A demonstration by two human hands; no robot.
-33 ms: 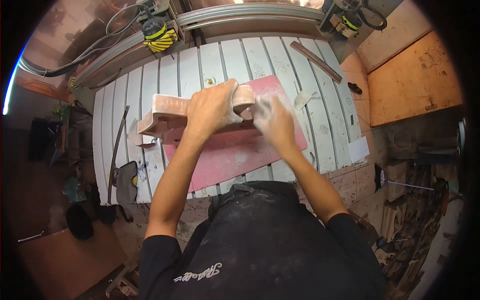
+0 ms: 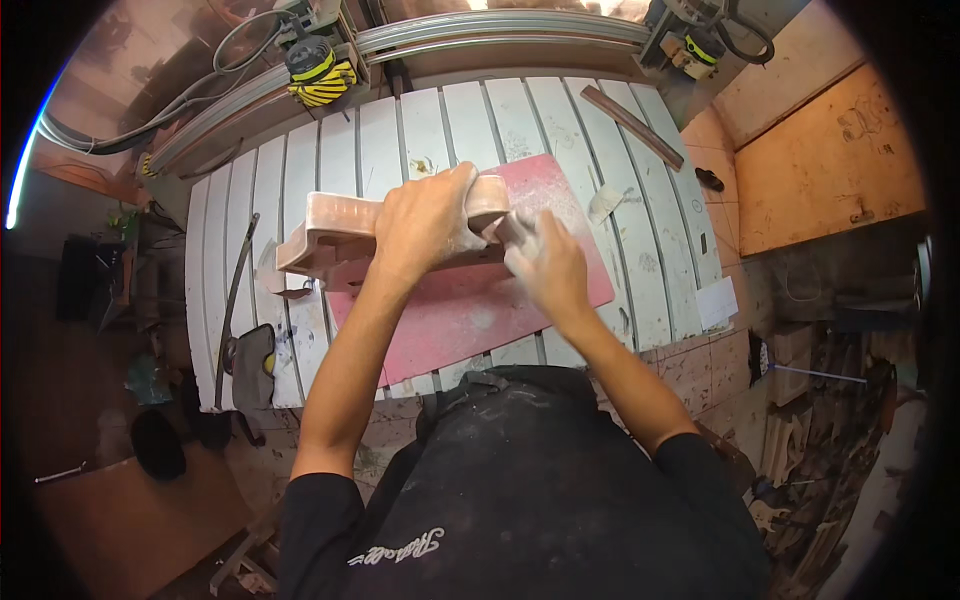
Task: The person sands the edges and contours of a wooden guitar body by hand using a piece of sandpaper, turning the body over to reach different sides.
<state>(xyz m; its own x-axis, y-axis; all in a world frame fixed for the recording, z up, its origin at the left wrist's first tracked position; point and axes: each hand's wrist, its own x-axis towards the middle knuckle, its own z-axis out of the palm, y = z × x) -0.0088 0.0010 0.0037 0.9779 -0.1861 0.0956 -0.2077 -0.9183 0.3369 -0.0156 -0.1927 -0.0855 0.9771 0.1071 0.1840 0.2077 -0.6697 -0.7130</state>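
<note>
My left hand [image 2: 425, 225] grips the top of a pale, dusty wooden workpiece [image 2: 340, 215] with a shaped, stepped profile, held over a pink board [image 2: 430, 345] that lies on a white slatted bench [image 2: 280, 190]. Close against the workpiece's right end, my right hand [image 2: 550, 260] is closed and white with dust; what its fingers hold is blurred and too small to name. A torn brownish sheet [image 2: 275, 280] lies by the left end of the workpiece, and a pale scrap [image 2: 607, 203] is right of the board.
A rail with two machine heads [image 2: 310, 65] crosses the back. A dark wooden strip [image 2: 630, 125] lies back right, a metal bar [image 2: 238, 280] and grey pouch [image 2: 255, 365] at left, white paper [image 2: 716, 303] at right. An orange wooden panel [image 2: 820, 160] stands beyond.
Both hands and the workpiece are a few pixels lower in the picture, as is the bench. My right hand's fingers have shifted slightly at the workpiece's end.
</note>
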